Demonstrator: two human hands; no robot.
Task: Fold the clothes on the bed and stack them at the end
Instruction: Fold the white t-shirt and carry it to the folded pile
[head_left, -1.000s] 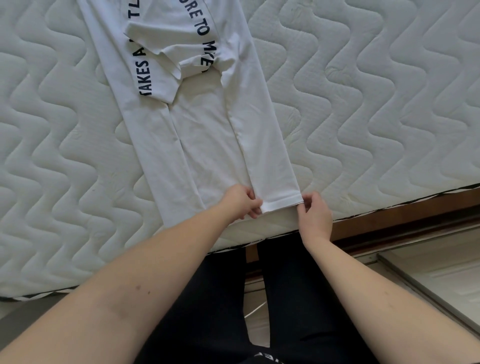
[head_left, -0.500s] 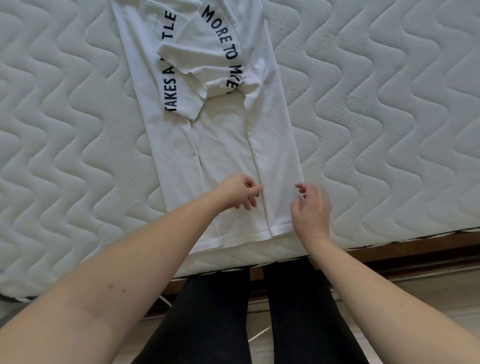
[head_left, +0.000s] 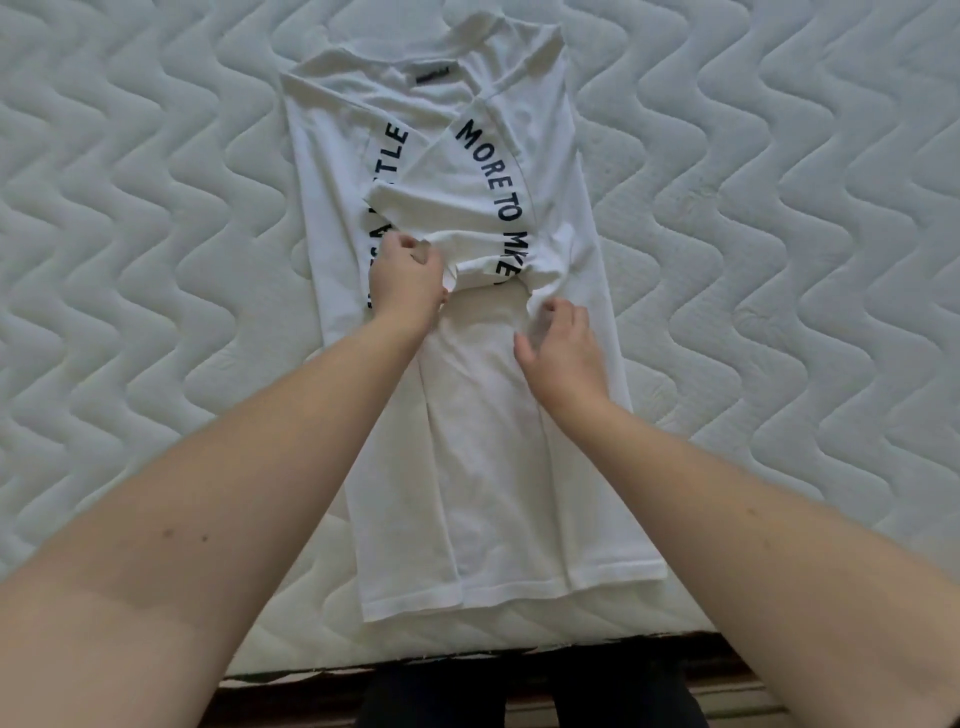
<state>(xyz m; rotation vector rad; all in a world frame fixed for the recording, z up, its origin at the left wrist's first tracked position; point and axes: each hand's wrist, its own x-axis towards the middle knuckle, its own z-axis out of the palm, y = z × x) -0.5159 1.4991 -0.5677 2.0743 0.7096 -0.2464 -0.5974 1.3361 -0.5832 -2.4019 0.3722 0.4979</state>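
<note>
Both hands have left the hem and moved up the white T-shirt (head_left: 498, 467) to the folded-in sleeves at its middle. Half a second ago they hovered just above the bottom edge; a second ago they pinched the hem at the mattress edge. The left hand (head_left: 408, 278) now has thumb and fingers curled round the loose edge of the sleeve (head_left: 457, 208) that lies across the chest, pinching the cloth. The right hand (head_left: 563, 348) rests on the shirt just below the bunched fabric at the right side fold, fingers curled, their tips at the wrinkle; whether they grip the cloth cannot be told.

The shirt lies on the quilted white mattress (head_left: 156, 260), collar away from the person, both long sides turned in so that it forms a narrow strip. Dark lettering curves across the folded sleeves, part of it covered by the left hand. A dark label (head_left: 431, 75) shows inside the collar.

The hem sits close to the near edge of the mattress, where a dark band of bed frame (head_left: 291, 691) runs, with the person's dark trousers (head_left: 431, 701) below it. Bare quilting spreads wide to the left and right of the shirt and beyond the collar.
</note>
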